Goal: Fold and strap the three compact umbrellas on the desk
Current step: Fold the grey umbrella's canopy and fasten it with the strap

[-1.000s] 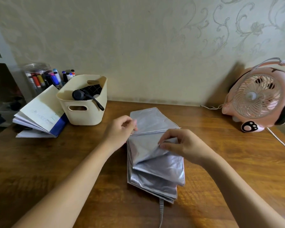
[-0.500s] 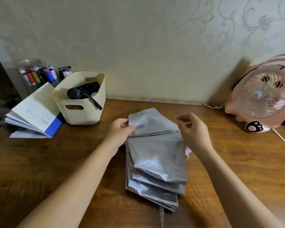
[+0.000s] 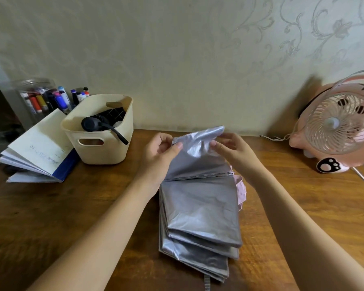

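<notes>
We are holding up the far flap of the silver umbrella (image 3: 202,208) by both edges.
The umbrella is lying mid-desk (image 3: 72,217), its long axis running from the near edge toward the wall edge. Our left hand (image 3: 161,153) and right hand (image 3: 236,152) are pinching the raised flap, equally near, with the folded pleats lying toward us.
</notes>
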